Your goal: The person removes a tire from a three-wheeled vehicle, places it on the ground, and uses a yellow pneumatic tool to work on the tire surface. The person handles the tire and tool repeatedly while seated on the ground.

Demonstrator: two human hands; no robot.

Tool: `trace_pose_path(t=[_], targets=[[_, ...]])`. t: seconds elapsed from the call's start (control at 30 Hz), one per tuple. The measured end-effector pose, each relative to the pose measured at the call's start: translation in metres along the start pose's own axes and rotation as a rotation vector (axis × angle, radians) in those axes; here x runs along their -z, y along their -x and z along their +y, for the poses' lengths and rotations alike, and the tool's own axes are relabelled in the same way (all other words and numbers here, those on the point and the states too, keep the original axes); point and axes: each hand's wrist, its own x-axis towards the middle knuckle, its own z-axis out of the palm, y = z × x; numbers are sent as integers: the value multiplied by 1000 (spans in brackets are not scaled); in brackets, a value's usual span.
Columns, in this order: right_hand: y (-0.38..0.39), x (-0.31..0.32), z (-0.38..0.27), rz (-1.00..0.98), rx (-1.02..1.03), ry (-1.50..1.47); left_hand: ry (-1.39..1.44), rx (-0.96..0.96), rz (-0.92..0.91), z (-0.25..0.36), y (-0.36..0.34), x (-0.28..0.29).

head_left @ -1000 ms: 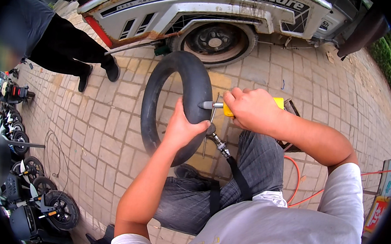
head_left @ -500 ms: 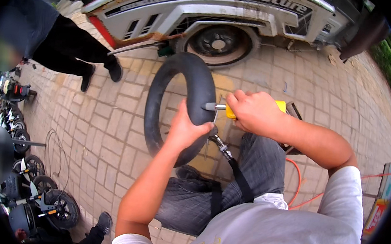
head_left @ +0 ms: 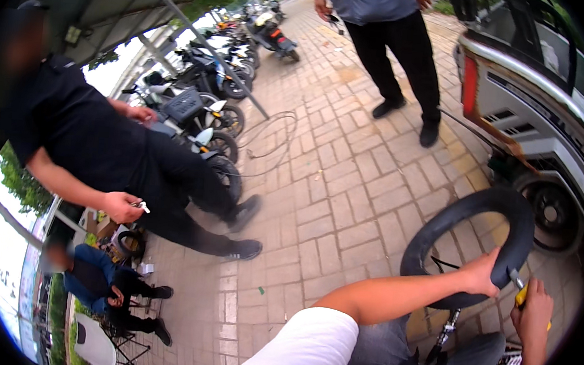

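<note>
A black rubber inner tube stands upright over my lap at the lower right. My left hand grips its lower right part. My right hand is closed around a yellow-handled tool whose metal tip touches the tube beside my left hand. A black air hose with a metal fitting hangs below the tube over my grey trousers.
A person in black stands close at the left holding a small object. Another person stands farther off on the brick paving. A vehicle's rear wheel is at the right. Parked motorbikes line the left. A person sits at lower left.
The view has swung sharply to the left, bringing the bystanders and motorbikes in. The tube and both hands now sit at the lower right, held the same way.
</note>
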Motion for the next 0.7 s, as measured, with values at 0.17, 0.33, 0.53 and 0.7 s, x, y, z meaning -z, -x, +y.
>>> trace_pose_path(t=[0.17,0.33,0.53,0.7], targets=[[3,-2,8,-29,-17,-33,50,-46,36,0,-1,-6],[3,7,-9,-73,52,-54,124,-156,9,-13,-5,-6],[5,4,-6,41,24,-54,180,-149,-19,-2,-3,-5],[4,-1,4,132,-16,-43,195,-123,-42,7,-2,-2]])
